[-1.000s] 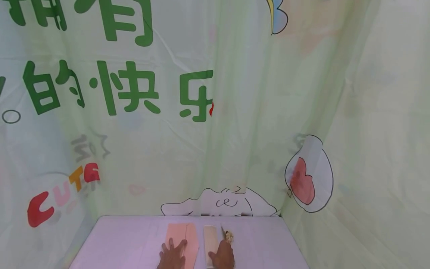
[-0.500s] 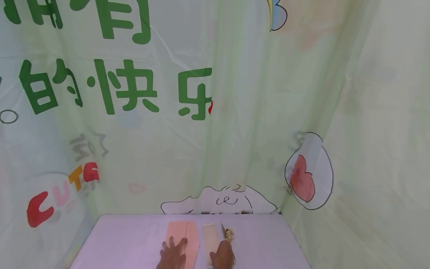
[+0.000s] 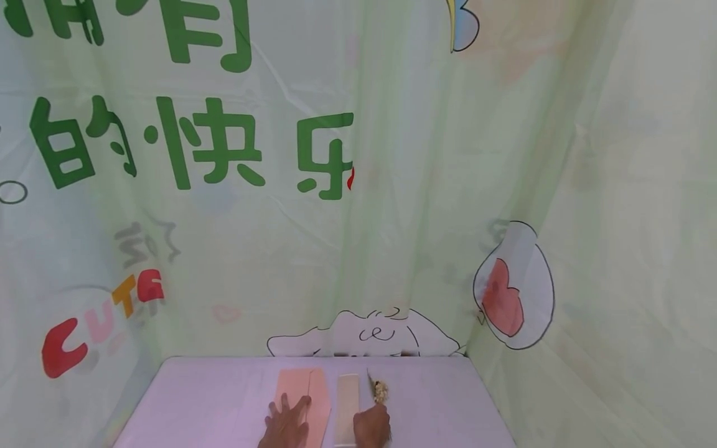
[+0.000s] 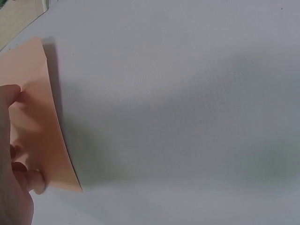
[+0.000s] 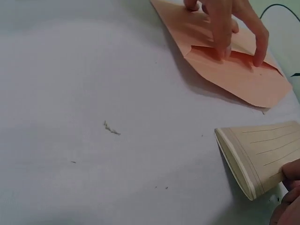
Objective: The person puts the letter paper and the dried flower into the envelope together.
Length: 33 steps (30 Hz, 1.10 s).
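Note:
A pink envelope (image 3: 319,398) lies on the table, its flap opened out. My left hand (image 3: 284,426) rests on it with fingers spread; in the right wrist view, two fingertips touch it by the pocket's edge (image 5: 234,51). To its right is a folded sheet of cream lined letter paper (image 3: 347,404), its layers slightly apart at the near end in the right wrist view (image 5: 267,145). My right hand (image 3: 372,426) pinches this letter paper at its right edge, the other fingers curled. Just beyond that hand lies a small bunch of dried flowers (image 3: 380,391), its stems partly hidden by the hand.
The pale table (image 3: 213,404) ends at a hanging printed curtain (image 3: 252,249) behind and at both sides. Small dried crumbs (image 5: 111,128) lie on the tabletop near the letter paper.
My right thumb has drawn in from lying across the letter paper to its right edge. The paper tilted slightly, then straightened. My left hand stays on the envelope.

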Tool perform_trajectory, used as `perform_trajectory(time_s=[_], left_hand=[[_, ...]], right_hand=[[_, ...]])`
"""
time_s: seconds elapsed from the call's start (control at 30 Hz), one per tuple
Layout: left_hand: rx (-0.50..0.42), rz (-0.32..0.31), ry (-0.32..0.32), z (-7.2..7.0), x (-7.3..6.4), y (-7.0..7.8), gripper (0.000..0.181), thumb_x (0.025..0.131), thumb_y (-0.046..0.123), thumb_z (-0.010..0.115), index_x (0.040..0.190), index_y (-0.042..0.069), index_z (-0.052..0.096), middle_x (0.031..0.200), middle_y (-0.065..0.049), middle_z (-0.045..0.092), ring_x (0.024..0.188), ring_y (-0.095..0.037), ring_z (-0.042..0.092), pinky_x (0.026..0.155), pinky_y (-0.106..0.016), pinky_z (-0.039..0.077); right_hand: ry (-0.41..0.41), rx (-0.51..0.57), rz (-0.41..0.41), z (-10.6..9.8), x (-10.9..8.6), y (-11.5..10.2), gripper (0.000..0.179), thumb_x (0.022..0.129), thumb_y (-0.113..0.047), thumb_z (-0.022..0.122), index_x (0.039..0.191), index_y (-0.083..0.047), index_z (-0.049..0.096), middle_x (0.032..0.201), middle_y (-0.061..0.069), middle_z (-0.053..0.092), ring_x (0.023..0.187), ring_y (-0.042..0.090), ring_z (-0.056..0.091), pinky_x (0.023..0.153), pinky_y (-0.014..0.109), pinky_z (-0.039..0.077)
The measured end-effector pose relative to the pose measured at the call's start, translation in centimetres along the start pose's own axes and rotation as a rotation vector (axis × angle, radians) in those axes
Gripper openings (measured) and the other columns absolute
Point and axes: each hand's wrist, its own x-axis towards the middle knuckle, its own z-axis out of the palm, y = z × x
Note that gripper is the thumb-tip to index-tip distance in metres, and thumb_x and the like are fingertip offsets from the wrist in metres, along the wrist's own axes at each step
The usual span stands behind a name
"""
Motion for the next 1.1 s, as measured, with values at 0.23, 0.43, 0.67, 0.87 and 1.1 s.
perform_trajectory(time_s=[0.23, 0.43, 0.67, 0.87, 1.1], left_hand=[[-0.014, -0.026, -0.012, -0.2, -0.2, 0.1, 0.049, 0.093, 0.016, 0.076, 0.139, 0.025, 0.063, 0.154, -0.046, 0.045, 0.124, -0.067, 0.048, 0.091, -0.08, 0.046], [-0.037, -0.068, -0.047, -0.4, 0.1, 0.3, 0.048, 0.094, 0.017, 0.075, 0.14, 0.023, 0.062, 0.157, -0.047, 0.042, 0.13, -0.071, 0.044, 0.1, -0.084, 0.041], [-0.039, -0.072, -0.047, -0.2, 0.2, 0.4, 0.047, 0.094, 0.016, 0.075, 0.139, 0.023, 0.062, 0.157, -0.048, 0.041, 0.135, -0.077, 0.04, 0.104, -0.088, 0.037], [-0.035, -0.064, -0.038, -0.2, 0.3, 0.3, 0.046, 0.094, 0.017, 0.075, 0.137, 0.024, 0.062, 0.156, -0.048, 0.042, 0.133, -0.077, 0.041, 0.102, -0.088, 0.038], [-0.047, -0.04, -0.028, 0.3, 0.6, -0.3, 0.047, 0.093, 0.019, 0.075, 0.138, 0.025, 0.062, 0.156, -0.047, 0.042, 0.13, -0.074, 0.043, 0.098, -0.088, 0.039]], right_hand=[[0.007, 0.178, 0.027, -0.1, 0.5, 0.3, 0.013, 0.071, 0.0, 0.076, 0.081, 0.008, 0.072, 0.08, 0.025, 0.074, 0.075, 0.04, 0.071, 0.075, 0.058, 0.057], [0.008, 0.289, -0.044, -0.6, 1.0, -0.2, 0.006, 0.07, -0.003, 0.076, 0.07, 0.003, 0.074, 0.073, 0.019, 0.075, 0.067, 0.033, 0.067, 0.068, 0.052, 0.055], [0.047, 0.391, -0.14, 0.5, 2.4, 0.1, 0.008, 0.067, -0.009, 0.077, 0.064, -0.003, 0.074, 0.068, 0.015, 0.072, 0.061, 0.029, 0.061, 0.061, 0.042, 0.049], [0.036, 0.438, -0.129, -0.8, 0.6, -1.8, 0.006, 0.067, -0.008, 0.08, 0.069, -0.003, 0.078, 0.071, 0.012, 0.075, 0.063, 0.023, 0.062, 0.065, 0.042, 0.05], [-0.01, 0.431, -0.144, -1.6, -0.9, -3.0, 0.005, 0.072, -0.006, 0.081, 0.074, -0.002, 0.078, 0.07, 0.01, 0.074, 0.064, 0.021, 0.062, 0.063, 0.034, 0.047]])
